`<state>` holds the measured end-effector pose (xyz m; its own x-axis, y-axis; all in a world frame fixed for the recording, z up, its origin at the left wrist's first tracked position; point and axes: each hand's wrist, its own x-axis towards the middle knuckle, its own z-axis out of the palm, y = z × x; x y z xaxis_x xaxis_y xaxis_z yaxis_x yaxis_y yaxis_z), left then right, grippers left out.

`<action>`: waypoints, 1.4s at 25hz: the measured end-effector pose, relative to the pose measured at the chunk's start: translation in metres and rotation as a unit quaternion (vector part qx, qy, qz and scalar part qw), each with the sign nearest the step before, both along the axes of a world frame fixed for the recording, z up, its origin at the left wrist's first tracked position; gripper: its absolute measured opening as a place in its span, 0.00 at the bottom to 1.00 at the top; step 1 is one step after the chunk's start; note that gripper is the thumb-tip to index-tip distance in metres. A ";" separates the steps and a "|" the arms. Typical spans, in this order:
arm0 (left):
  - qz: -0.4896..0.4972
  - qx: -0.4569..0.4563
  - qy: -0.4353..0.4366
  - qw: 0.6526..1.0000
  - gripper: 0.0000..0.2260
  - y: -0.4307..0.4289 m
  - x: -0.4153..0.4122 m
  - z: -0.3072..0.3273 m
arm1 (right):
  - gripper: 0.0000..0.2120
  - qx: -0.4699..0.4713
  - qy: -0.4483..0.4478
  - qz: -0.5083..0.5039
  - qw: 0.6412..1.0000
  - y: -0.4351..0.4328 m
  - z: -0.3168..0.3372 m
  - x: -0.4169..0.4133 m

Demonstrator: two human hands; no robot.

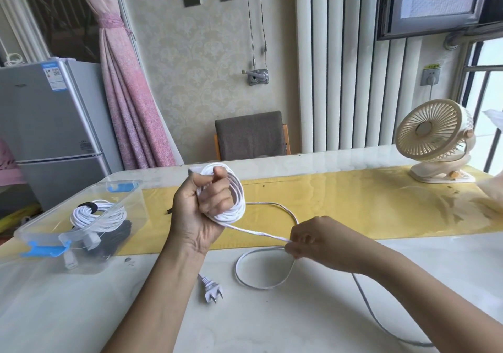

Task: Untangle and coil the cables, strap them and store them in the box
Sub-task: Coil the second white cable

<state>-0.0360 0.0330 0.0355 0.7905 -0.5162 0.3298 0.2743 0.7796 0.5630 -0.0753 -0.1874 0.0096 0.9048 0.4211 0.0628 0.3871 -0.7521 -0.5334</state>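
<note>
We look down on a pale surface (313, 325) crossed by a yellow runner (367, 205). Near the centre the left hand (201, 208) is raised, its grip curled tightly around several loops of white cable (241, 203) that form a coil over the fingers, with the thumb on top. From the coil one strand runs toward 4 o'clock to the right hand (310, 241), whose grip pinches that strand between thumb and fingertips just above the surface. Below this hand the loose cable lies in an open loop on the surface. A white two-pin plug (211, 290) rests at 6 o'clock, just beside the left forearm. A greyish length passes under the right forearm toward 5 o'clock; we cannot tell whether it is the same cable. At 9 o'clock sits a clear plastic box (137, 197) with blue latches and no lid on. Inside it lie a bundled white cable (95, 215) bound by a black strap and, touching it, a black cable (121, 234). At 2 o'clock a cream fan (430, 132) stands at the runner's far edge.
</note>
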 end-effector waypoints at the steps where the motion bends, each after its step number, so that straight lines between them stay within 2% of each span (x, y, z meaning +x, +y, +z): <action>1: -0.029 0.034 -0.021 0.999 0.07 0.000 -0.002 0.001 | 0.09 0.005 -0.011 -0.023 1.000 -0.004 0.001 0.004; 3: -0.094 0.099 -0.066 0.989 0.08 -0.002 -0.006 0.001 | 0.07 0.030 -0.023 -0.065 0.997 -0.011 0.003 0.010; 6: -0.191 0.222 -0.106 0.950 0.06 -0.012 -0.010 -0.003 | 0.06 0.062 -0.067 -0.098 0.991 -0.013 0.000 0.013; 8: -0.193 0.352 -0.109 0.909 0.05 -0.014 -0.013 -0.005 | 0.03 0.015 -0.146 -0.115 0.982 -0.011 -0.001 0.013; 10: -0.175 0.476 -0.106 0.855 0.06 -0.014 -0.015 -0.007 | 0.06 -0.025 -0.207 -0.131 0.969 -0.011 -0.002 0.014; 12: -0.154 0.576 -0.138 0.791 0.12 -0.014 -0.016 -0.012 | 0.10 0.001 -0.201 -0.165 0.966 -0.015 0.001 0.016; 14: -0.130 0.650 -0.152 0.734 0.16 -0.015 -0.015 -0.017 | 0.11 0.076 -0.150 -0.207 0.964 -0.022 0.007 0.018; 16: -0.118 0.687 -0.148 0.702 0.18 -0.015 -0.014 -0.019 | 0.13 0.183 -0.082 -0.236 0.951 -0.027 0.014 0.018; 17: -0.114 0.688 -0.144 0.702 0.18 -0.015 -0.013 -0.019 | 0.14 0.235 -0.053 -0.243 0.939 -0.029 0.017 0.017; 19: -0.091 0.669 -0.132 0.726 0.19 -0.015 -0.012 -0.018 | 0.14 0.323 0.003 -0.243 0.915 -0.029 0.022 0.016; 22: -0.021 0.643 -0.088 0.760 0.17 -0.020 -0.012 -0.018 | 0.13 0.404 0.058 -0.186 0.894 -0.024 0.029 0.008; 24: 0.031 0.631 -0.061 0.773 0.24 -0.022 -0.012 -0.019 | 0.11 0.438 0.064 -0.124 0.888 -0.018 0.033 0.001; 27: 0.097 0.618 -0.037 0.780 0.40 -0.024 -0.009 -0.017 | 0.11 0.461 0.046 -0.055 0.885 -0.012 0.036 -0.007; 30: 0.157 0.530 0.018 0.833 0.45 -0.030 -0.003 -0.016 | 0.10 0.432 0.049 0.040 0.899 -0.005 0.034 -0.014; 32: 0.189 0.431 0.062 0.880 0.39 -0.033 0.000 -0.015 | 0.09 0.391 0.073 0.111 0.911 0.001 0.029 -0.018; 35: 0.228 0.267 0.110 0.930 0.21 -0.030 0.004 -0.012 | 0.10 0.306 0.080 0.160 0.935 0.012 0.017 -0.021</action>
